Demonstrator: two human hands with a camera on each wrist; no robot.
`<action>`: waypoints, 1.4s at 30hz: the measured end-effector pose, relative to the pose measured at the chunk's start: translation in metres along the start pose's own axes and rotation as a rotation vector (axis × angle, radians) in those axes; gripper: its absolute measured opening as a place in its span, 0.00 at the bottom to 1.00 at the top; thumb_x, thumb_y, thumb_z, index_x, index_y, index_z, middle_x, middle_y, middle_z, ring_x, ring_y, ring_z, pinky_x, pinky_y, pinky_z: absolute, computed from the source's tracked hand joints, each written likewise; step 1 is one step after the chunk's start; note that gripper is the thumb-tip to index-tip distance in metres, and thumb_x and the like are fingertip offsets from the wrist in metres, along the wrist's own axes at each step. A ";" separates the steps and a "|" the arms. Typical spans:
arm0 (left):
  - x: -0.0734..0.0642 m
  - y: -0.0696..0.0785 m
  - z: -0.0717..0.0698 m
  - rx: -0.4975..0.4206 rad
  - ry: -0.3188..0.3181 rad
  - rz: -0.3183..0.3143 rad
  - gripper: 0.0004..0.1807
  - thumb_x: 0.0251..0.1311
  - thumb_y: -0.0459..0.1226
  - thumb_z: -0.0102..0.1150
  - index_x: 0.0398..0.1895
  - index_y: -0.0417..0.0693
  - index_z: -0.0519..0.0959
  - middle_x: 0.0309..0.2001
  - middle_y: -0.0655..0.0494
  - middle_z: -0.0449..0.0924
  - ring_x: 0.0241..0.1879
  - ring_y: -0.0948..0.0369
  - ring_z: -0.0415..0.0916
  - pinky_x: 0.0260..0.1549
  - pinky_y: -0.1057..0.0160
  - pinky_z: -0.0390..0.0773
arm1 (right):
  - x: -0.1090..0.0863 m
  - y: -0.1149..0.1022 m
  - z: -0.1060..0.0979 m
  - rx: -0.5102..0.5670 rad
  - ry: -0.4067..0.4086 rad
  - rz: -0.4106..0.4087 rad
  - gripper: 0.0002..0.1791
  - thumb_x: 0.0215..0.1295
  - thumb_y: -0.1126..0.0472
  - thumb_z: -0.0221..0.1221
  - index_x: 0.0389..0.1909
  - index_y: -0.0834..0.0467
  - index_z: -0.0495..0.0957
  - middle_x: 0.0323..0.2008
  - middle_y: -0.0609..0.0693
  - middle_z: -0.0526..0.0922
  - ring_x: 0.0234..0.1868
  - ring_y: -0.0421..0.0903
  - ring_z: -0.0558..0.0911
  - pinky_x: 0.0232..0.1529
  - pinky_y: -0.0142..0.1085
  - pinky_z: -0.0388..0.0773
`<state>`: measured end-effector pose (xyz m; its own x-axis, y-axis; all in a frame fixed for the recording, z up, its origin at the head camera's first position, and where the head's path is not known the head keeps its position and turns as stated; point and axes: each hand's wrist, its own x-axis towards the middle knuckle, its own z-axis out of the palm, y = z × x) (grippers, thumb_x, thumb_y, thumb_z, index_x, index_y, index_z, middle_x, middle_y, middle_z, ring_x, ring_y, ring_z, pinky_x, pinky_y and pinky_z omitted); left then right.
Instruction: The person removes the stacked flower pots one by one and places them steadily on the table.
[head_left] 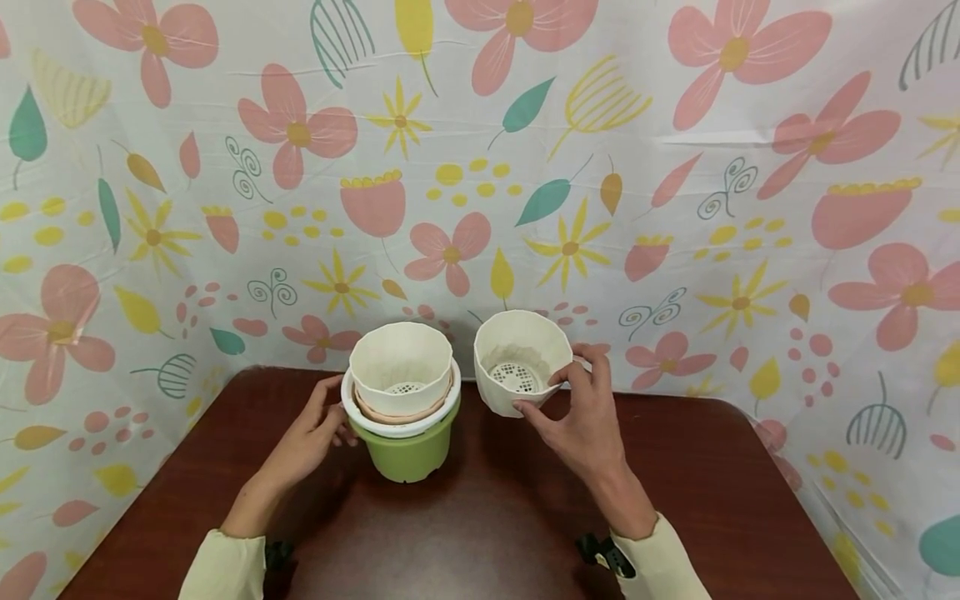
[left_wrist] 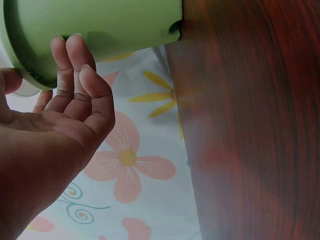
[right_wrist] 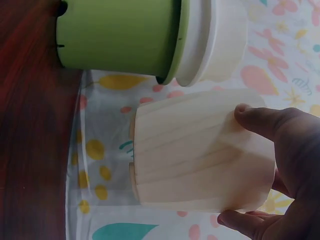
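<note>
Left of the table's middle stands a nested stack: a green flowerpot (head_left: 411,450) at the bottom, a white rim (head_left: 397,430) in it, a peach-coloured rim above that, and a cream faceted flowerpot (head_left: 401,367) on top. My left hand (head_left: 311,429) holds the stack's left side at the rim, its lower fingers (left_wrist: 75,60) against the green wall. My right hand (head_left: 588,421) pinches a second cream flowerpot (head_left: 517,400) by its right edge. That pot hangs above the table, tilted so its perforated bottom shows. In the right wrist view its faceted side (right_wrist: 195,155) is apart from the stack.
The dark reddish-brown table (head_left: 465,542) lies under both hands. A white cloth (head_left: 480,150) with printed flowers and leaves hangs behind the table and along its sides. Dark bands (head_left: 606,554) show at the sleeve cuffs.
</note>
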<state>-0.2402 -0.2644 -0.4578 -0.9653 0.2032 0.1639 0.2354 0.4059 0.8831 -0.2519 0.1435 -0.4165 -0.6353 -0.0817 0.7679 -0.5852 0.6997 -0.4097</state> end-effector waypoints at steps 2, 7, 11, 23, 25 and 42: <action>0.000 0.000 0.000 0.000 0.001 -0.001 0.23 0.88 0.43 0.38 0.80 0.58 0.55 0.40 0.48 0.83 0.40 0.50 0.83 0.43 0.55 0.81 | 0.000 0.001 0.001 -0.002 -0.012 0.006 0.35 0.40 0.56 0.88 0.39 0.61 0.72 0.64 0.68 0.70 0.64 0.61 0.74 0.53 0.50 0.80; -0.001 0.002 -0.001 -0.002 0.005 -0.017 0.23 0.87 0.43 0.39 0.80 0.57 0.55 0.40 0.48 0.84 0.41 0.50 0.83 0.43 0.56 0.81 | -0.003 0.004 0.004 -0.013 -0.041 0.017 0.34 0.40 0.56 0.88 0.37 0.61 0.72 0.65 0.68 0.69 0.62 0.60 0.75 0.50 0.51 0.82; -0.001 0.004 -0.001 -0.010 0.003 -0.032 0.24 0.87 0.43 0.40 0.80 0.58 0.55 0.42 0.48 0.84 0.42 0.48 0.83 0.44 0.57 0.81 | -0.004 0.008 0.006 -0.026 -0.054 0.027 0.34 0.39 0.57 0.88 0.36 0.62 0.72 0.65 0.68 0.69 0.61 0.61 0.76 0.50 0.53 0.83; 0.000 0.008 0.001 -0.002 0.004 -0.041 0.24 0.87 0.43 0.40 0.79 0.58 0.55 0.42 0.48 0.84 0.42 0.50 0.83 0.45 0.54 0.80 | -0.008 0.017 0.011 -0.041 -0.112 0.077 0.33 0.41 0.55 0.88 0.35 0.63 0.73 0.66 0.67 0.68 0.59 0.62 0.78 0.48 0.53 0.83; -0.001 0.007 0.001 0.000 0.005 -0.043 0.23 0.87 0.43 0.40 0.79 0.58 0.55 0.42 0.48 0.84 0.41 0.50 0.83 0.44 0.55 0.80 | -0.009 0.018 0.012 -0.039 -0.124 0.083 0.32 0.42 0.55 0.87 0.34 0.63 0.73 0.66 0.68 0.68 0.60 0.62 0.77 0.48 0.53 0.83; -0.001 0.004 0.000 -0.005 -0.004 -0.028 0.23 0.87 0.44 0.39 0.79 0.58 0.55 0.42 0.47 0.84 0.42 0.49 0.83 0.44 0.56 0.80 | -0.011 0.020 0.014 -0.064 -0.240 0.180 0.32 0.46 0.50 0.86 0.34 0.61 0.72 0.69 0.66 0.66 0.38 0.52 0.83 0.42 0.47 0.83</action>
<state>-0.2384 -0.2628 -0.4546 -0.9710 0.1957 0.1371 0.2076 0.4072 0.8894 -0.2634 0.1481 -0.4398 -0.8315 -0.1126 0.5440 -0.4244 0.7607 -0.4912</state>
